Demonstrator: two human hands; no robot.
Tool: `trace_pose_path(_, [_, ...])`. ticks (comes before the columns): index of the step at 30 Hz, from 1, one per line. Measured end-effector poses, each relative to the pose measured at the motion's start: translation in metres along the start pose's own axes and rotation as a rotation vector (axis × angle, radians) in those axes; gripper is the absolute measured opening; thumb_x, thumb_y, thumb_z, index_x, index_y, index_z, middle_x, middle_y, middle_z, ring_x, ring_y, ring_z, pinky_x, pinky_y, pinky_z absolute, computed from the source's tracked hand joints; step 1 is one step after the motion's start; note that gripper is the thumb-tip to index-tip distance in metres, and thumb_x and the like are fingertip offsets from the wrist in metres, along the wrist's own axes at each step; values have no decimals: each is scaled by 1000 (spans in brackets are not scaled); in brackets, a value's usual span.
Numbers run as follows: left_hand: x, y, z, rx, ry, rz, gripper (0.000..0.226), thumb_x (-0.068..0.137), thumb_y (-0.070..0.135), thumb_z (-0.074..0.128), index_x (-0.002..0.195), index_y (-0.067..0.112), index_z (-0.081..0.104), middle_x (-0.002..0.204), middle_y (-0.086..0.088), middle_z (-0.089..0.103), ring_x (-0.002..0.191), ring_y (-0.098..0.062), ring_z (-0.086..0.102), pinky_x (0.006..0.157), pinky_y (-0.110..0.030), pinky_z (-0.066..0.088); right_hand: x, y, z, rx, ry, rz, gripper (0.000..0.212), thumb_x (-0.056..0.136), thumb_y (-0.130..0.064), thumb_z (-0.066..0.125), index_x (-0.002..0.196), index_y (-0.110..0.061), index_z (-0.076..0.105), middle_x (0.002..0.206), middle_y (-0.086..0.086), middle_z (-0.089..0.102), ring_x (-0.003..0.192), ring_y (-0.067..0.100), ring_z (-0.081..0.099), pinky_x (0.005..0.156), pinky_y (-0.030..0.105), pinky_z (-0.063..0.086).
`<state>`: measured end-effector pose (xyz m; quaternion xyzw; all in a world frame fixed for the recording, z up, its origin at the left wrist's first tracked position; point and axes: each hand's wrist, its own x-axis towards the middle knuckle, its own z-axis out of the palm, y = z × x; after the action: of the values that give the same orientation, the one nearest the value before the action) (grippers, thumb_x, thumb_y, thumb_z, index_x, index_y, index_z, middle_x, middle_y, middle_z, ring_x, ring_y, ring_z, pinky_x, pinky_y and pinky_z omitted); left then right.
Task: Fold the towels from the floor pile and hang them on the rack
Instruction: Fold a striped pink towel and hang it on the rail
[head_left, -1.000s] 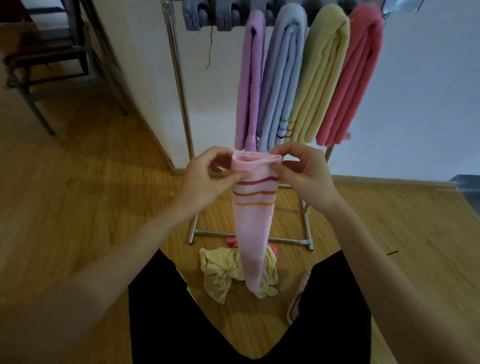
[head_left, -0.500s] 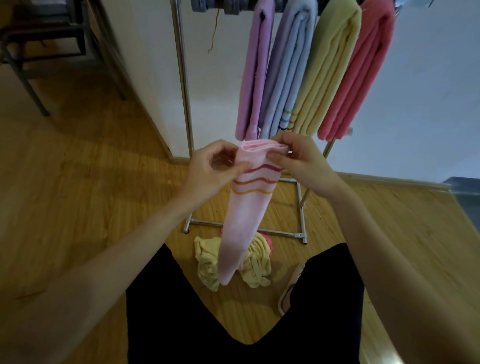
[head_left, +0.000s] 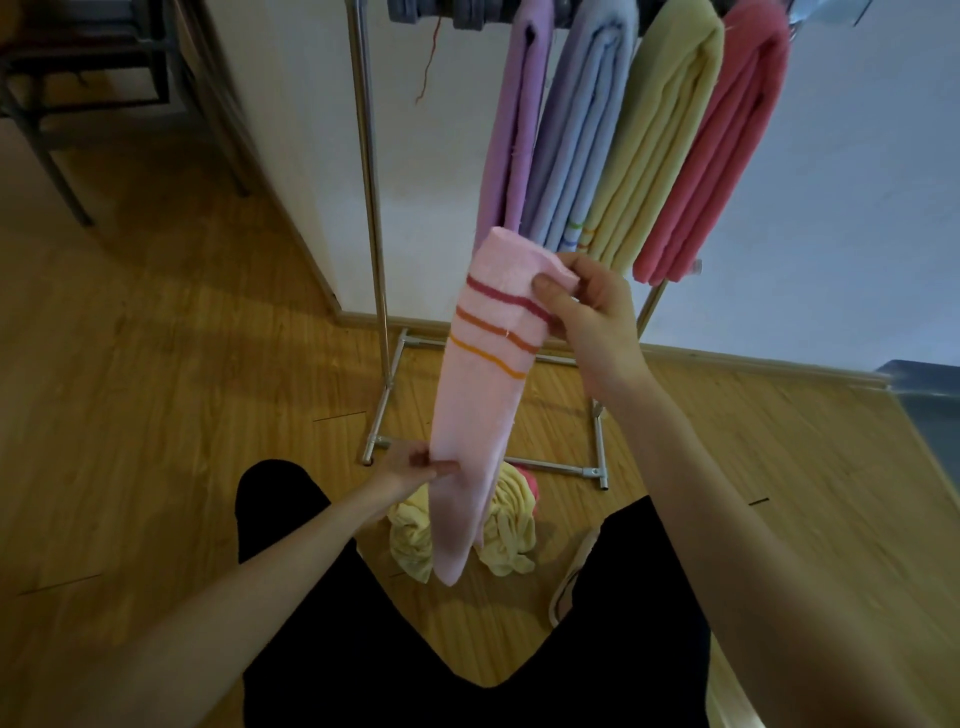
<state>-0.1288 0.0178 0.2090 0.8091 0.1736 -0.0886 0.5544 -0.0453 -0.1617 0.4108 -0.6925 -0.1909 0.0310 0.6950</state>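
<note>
The folding step is in hand: the pink towel (head_left: 480, 400), in front of the rack (head_left: 371, 208), is pinched low by the left hand (head_left: 410, 467) and clamped at the top by the right hand (head_left: 587, 306). Next, halving is judged necessary before hanging.

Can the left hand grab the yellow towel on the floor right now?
Probably not right away. The left hand is pinching the pink striped towel, which the right hand holds at the top. The yellow towel lies just below with nothing blocking it, so letting go first should free the way.
</note>
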Motion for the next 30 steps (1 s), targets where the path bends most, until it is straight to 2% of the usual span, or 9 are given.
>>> trace_pose_path(5, [4,-7,-1,-95,-14,-30,9,84,21,71,76,23,67,73,10,66,77,-12,63,60,-14,43,-5,38,-34,-27,363,174,3,88,-7,55,87,-6,58,79,11,55,76,24,54,66,40,51])
trace_pose_path(9, [11,18,-16,-39,8,-24,25,85,29,69,69,10,66,62,4,55,63,-11,51,57,-21,36,-24,74,-56,-137,396,366,10,86,-1,51,76,-2,55,70,6,51,68,20,54,55,26,48])
trace_pose_path(12, [8,60,-30,-30,-52,118,28,85,27,69,87,-2,71,78,-11,66,79,-17,60,70,-30,46,-33,109,-64,-230,353,511,14,79,3,52,90,10,57,77,13,54,76,26,55,62,33,48])
trace_pose_path(14, [1,93,-39,-10,-127,208,21,86,24,68,90,3,72,85,-13,69,83,-18,62,75,-30,49,-36,130,-64,-300,287,647,24,80,1,55,104,2,54,96,13,59,92,26,59,75,36,54])
trace_pose_path(19, [-14,159,-53,124,-350,371,16,86,15,68,71,12,68,64,5,54,62,-5,48,54,-14,36,-40,150,-58,-572,-178,789,48,83,-2,58,128,-5,40,123,15,50,111,28,53,86,38,51])
trace_pose_path(22, [-17,184,-60,208,-428,414,14,86,15,66,87,1,70,76,-4,61,72,-11,55,60,-18,43,-31,140,-49,-796,-283,525,40,92,-12,53,130,-7,45,129,15,51,119,30,49,97,39,45])
trace_pose_path(25, [-19,202,-62,297,-524,414,18,88,16,63,96,3,71,85,-7,67,78,-10,61,64,-17,47,-22,103,-36,-220,-142,304,30,95,1,43,121,-3,56,117,14,63,116,28,55,97,35,45])
trace_pose_path(27, [-19,209,-62,317,-567,406,17,87,20,63,95,7,72,86,-5,69,79,-10,63,66,-19,48,-15,79,-35,133,-288,349,38,88,6,39,121,-1,57,115,9,65,117,26,56,100,34,43])
trace_pose_path(30, [-17,215,-65,326,-561,415,12,86,21,64,89,13,73,79,4,69,75,-8,61,63,-19,46,-8,61,-35,241,-584,332,43,76,-5,47,116,7,56,114,19,60,111,32,54,102,44,39])
